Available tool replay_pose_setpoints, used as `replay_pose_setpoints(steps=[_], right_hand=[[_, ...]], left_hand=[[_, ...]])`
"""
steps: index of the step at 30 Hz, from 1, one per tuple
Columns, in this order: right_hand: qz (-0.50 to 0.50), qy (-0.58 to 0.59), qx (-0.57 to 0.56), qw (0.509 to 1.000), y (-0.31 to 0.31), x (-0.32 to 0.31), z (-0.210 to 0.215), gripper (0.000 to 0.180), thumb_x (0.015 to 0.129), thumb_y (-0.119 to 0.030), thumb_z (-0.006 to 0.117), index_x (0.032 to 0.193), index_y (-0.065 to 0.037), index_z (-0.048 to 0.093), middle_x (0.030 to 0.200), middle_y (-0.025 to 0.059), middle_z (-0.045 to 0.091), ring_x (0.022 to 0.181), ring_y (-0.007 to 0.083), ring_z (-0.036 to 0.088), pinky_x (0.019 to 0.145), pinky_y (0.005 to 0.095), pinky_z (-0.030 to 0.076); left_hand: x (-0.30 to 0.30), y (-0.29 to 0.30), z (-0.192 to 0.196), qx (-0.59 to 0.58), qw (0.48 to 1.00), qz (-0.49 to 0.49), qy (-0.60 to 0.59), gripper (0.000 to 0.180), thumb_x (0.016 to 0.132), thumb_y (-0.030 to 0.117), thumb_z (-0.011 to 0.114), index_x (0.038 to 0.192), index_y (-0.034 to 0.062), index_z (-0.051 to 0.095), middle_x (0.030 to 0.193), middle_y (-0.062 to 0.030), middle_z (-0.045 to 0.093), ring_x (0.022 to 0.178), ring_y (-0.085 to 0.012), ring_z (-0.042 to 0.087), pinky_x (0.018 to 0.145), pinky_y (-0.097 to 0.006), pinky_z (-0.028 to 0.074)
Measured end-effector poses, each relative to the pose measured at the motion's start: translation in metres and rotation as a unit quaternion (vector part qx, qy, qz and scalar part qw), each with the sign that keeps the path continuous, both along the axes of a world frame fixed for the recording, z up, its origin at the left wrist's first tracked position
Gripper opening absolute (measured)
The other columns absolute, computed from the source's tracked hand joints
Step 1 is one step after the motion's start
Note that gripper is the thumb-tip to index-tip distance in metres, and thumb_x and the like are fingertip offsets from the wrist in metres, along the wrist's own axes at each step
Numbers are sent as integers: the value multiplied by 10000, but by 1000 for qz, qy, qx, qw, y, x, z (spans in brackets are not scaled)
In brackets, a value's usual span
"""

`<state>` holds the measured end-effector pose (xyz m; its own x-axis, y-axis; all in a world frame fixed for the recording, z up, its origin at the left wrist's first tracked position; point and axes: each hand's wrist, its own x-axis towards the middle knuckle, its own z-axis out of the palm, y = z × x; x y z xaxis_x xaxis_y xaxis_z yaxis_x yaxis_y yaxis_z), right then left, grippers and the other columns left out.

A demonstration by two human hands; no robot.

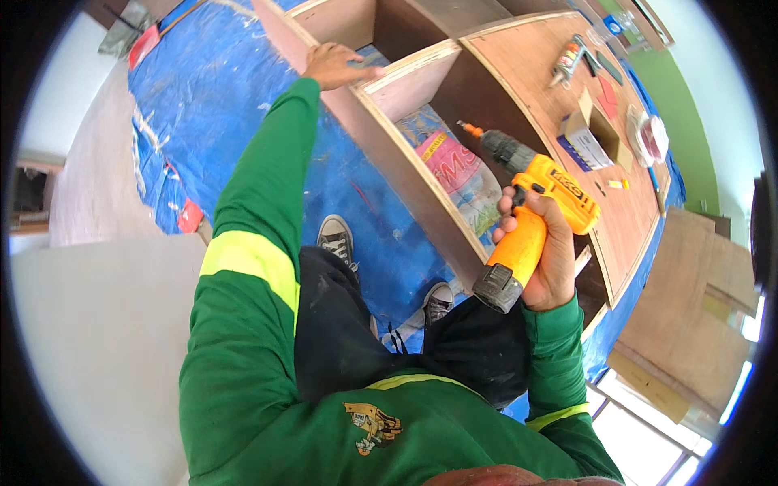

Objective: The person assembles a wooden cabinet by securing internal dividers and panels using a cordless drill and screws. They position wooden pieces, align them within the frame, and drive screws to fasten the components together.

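Gripping an orange drill (pixel 531 215) in the right hand (pixel 551 259), right of centre in the frame: fingers clenching around the handle, index finger lying up near the trigger, thumb hidden behind the grip. Pointing the bit (pixel 468 128) up and left, over a compartment of the cabinet (pixel 421 81) and touching no wood. Showing the dark battery base (pixel 497 287) at the bottom of the handle, just below the fist.

Resting the left hand (pixel 336 65) at top centre on the cabinet's front edge, fingers stretching nearly flat along the board, curling only slightly, grasping nothing. Reaching there with a green sleeve (pixel 259 211) banded in yellow.

Lying inside the compartment under the bit: a plastic bag (pixel 458 174) with pink print. Sitting on the cabinet's broad panel at upper right: a small box (pixel 587 138) and a tube (pixel 567 61). Spreading under everything: a blue tarp (pixel 211 97), with two grey sneakers (pixel 336 239) standing on it at centre.
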<state>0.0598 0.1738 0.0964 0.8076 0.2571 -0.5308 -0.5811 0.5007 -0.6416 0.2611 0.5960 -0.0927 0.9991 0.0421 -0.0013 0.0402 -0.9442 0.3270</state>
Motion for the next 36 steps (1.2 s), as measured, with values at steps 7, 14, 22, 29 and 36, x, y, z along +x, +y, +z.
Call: replay_pose_setpoints(steps=[7, 14, 22, 29, 36], right_hand=[[-50, 3, 21, 999, -10, -1, 4, 319, 1003, -192, 701, 1261, -42, 588, 996, 93, 699, 756, 164, 681, 741, 373, 619], [-29, -3, 36, 999, 1, -3, 23, 365, 1008, -224, 690, 1297, -26, 587, 1021, 96, 705, 749, 168, 675, 736, 373, 608], [-22, 20, 30, 999, -3, -6, 21, 346, 993, -226, 703, 1265, -33, 610, 1018, 108, 712, 771, 192, 684, 740, 392, 603], [-5, -9, 66, 998, -4, -4, 22, 358, 994, -225, 690, 1284, -32, 606, 1032, 105, 707, 776, 184, 682, 747, 390, 602], [-26, -2, 46, 999, -5, -3, 18, 336, 1007, -213, 673, 1273, -21, 601, 1012, 95, 697, 763, 181, 679, 749, 385, 602]], left_hand=[[10, -11, 15, 5, 999, 11, 53, 1159, 700, 912, 691, 1576, 159, 589, 1629, -160, 526, 1577, -382, 371, 1275, -644, 167], [61, -122, 9, 76, 968, -128, -202, 748, 1012, 540, 644, 1607, 110, 498, 1604, -188, 530, 1551, -376, 412, 1269, -586, 278], [101, -170, -31, -27, 963, -48, -265, 386, 996, 354, 698, 1336, 176, 740, 1444, -125, 656, 1275, -340, 651, 1052, -500, 531], [75, -174, -23, 20, 927, -269, -260, 289, 1000, 348, 719, 1224, 191, 813, 1402, -105, 686, 1285, -327, 654, 1132, -523, 475], [46, -147, -14, -78, 927, -361, -61, 303, 1061, 338, 666, 1211, 113, 801, 1279, -128, 743, 1305, -327, 633, 1133, -507, 466]])
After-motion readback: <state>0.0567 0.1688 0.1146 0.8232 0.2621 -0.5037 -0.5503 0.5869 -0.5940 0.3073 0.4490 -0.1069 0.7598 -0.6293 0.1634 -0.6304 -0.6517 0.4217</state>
